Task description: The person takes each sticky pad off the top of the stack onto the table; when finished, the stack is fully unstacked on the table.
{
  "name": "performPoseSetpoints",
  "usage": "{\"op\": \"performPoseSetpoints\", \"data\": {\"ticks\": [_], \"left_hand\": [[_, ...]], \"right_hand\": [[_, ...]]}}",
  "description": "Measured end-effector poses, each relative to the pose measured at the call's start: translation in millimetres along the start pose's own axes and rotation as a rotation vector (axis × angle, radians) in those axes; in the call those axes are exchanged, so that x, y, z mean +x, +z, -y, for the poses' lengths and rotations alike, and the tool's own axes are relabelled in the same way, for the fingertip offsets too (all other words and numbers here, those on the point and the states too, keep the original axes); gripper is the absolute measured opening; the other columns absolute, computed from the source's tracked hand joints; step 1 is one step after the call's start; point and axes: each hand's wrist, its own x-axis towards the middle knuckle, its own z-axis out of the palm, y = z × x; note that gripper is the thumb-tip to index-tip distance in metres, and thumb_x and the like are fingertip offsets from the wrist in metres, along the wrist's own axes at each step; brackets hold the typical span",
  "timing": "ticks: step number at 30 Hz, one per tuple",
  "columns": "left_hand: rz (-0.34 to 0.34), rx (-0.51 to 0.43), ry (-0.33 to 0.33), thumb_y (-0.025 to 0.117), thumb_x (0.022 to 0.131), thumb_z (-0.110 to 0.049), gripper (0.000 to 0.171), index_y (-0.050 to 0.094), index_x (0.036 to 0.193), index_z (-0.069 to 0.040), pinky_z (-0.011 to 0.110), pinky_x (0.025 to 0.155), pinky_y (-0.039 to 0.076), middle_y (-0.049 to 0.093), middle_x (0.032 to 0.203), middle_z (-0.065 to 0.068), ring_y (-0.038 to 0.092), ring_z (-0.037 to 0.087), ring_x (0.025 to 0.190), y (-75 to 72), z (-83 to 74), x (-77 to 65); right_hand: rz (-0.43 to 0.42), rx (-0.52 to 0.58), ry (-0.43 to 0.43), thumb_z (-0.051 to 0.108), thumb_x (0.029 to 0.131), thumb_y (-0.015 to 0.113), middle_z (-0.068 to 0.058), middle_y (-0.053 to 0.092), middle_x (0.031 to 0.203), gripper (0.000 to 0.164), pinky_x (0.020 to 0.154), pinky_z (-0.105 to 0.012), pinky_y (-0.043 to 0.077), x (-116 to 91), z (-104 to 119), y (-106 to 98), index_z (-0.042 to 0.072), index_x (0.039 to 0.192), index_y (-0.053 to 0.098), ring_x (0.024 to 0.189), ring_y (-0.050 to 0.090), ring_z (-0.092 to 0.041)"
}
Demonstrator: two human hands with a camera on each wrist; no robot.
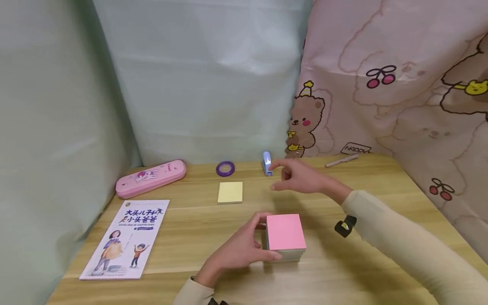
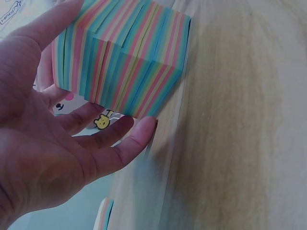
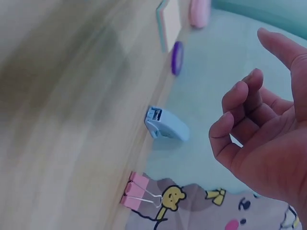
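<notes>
A tall stack of sticky notes [image 1: 286, 231], pink on top, stands on the wooden table in front of me. My left hand [image 1: 242, 245] grips it from the left, with the thumb along its near side and fingers at the back. Striped pink, blue, green and yellow edges of the stack [image 2: 124, 60] show in the left wrist view. My right hand [image 1: 299, 176] hovers close to a small blue stapler [image 1: 267, 164], holding nothing, with its index finger reaching forward. In the right wrist view a gap separates the stapler [image 3: 165, 124] from the loosely bent fingers.
A yellow sticky pad [image 1: 230, 192] lies left of centre, below a purple tape roll [image 1: 225, 168]. Further left are a pink pencil case [image 1: 151, 178] and a booklet [image 1: 125, 239]. A pen [image 1: 342, 161] lies at back right. A pink binder clip [image 3: 136, 191] sits near the back edge.
</notes>
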Motion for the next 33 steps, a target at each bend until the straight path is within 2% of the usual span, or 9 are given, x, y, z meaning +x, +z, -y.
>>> {"op": "performPoseSetpoints", "data": {"ticks": [5, 7, 14, 18, 22, 26, 33], "left_hand": [[-0.011, 0.036, -0.017, 0.091, 0.083, -0.035, 0.087, 0.042, 0.152, -0.02, 0.03, 0.087, 0.057, 0.056, 0.146, 0.002, 0.052, 0.025, 0.134, -1.9, 0.1, 1.5], [-0.014, 0.042, -0.025, 0.091, 0.083, -0.036, 0.086, 0.042, 0.152, -0.019, 0.032, 0.088, 0.057, 0.056, 0.147, 0.003, 0.052, 0.025, 0.135, -2.7, -0.2, 1.1], [-0.019, 0.054, -0.038, 0.091, 0.083, -0.038, 0.088, 0.042, 0.153, -0.018, 0.037, 0.091, 0.057, 0.056, 0.148, 0.007, 0.052, 0.027, 0.137, -1.0, -2.1, 1.5], [-0.011, 0.051, -0.027, 0.091, 0.083, -0.037, 0.092, 0.039, 0.155, -0.016, 0.039, 0.093, 0.057, 0.055, 0.149, 0.009, 0.051, 0.029, 0.138, -0.1, -1.1, 2.8], [-0.008, 0.057, -0.02, 0.092, 0.081, -0.035, 0.093, 0.038, 0.155, -0.015, 0.039, 0.093, 0.057, 0.055, 0.148, 0.009, 0.051, 0.029, 0.138, -1.2, 0.1, 2.5], [-0.01, 0.068, -0.02, 0.092, 0.081, -0.036, 0.091, 0.04, 0.152, -0.015, 0.04, 0.093, 0.057, 0.055, 0.147, 0.007, 0.051, 0.028, 0.137, -1.2, -0.1, 2.7], [-0.008, 0.073, -0.021, 0.09, 0.083, -0.037, 0.088, 0.04, 0.152, -0.016, 0.041, 0.094, 0.058, 0.055, 0.147, 0.007, 0.051, 0.028, 0.136, 0.2, -0.7, 3.4]], "right_hand": [[-0.054, 0.053, -0.021, 0.026, 0.095, 0.081, 0.002, 0.058, 0.075, 0.05, 0.063, -0.025, 0.043, -40, -5, 8, 0.009, 0.138, 0.063, 0.067, 0.05, -0.011], [-0.059, 0.101, -0.003, 0.025, 0.096, 0.08, 0.002, 0.058, 0.076, 0.048, 0.062, -0.024, 0.042, -54, -8, 15, 0.008, 0.137, 0.062, 0.067, 0.049, -0.01], [-0.125, 0.253, -0.002, 0.016, 0.096, 0.078, 0.001, 0.058, 0.076, 0.045, 0.059, -0.024, 0.041, -92, -19, 33, 0.007, 0.138, 0.061, 0.066, 0.047, -0.007], [-0.151, 0.26, 0.008, 0.018, 0.096, 0.079, 0.002, 0.06, 0.078, 0.048, 0.06, -0.024, 0.043, -110, -23, 41, 0.012, 0.139, 0.06, 0.067, 0.049, -0.006], [-0.134, 0.19, -0.006, 0.023, 0.091, 0.084, 0.006, 0.061, 0.079, 0.057, 0.062, -0.024, 0.046, -119, -19, 48, 0.016, 0.142, 0.059, 0.069, 0.051, -0.006], [-0.083, 0.143, -0.017, 0.03, 0.085, 0.09, 0.007, 0.061, 0.08, 0.071, 0.063, -0.023, 0.047, -121, -15, 53, 0.017, 0.145, 0.056, 0.07, 0.052, -0.006], [-0.032, 0.097, -0.004, 0.038, 0.081, 0.092, 0.005, 0.06, 0.083, 0.081, 0.066, -0.024, 0.048, -122, -8, 57, 0.012, 0.147, 0.054, 0.076, 0.055, -0.009]]}}
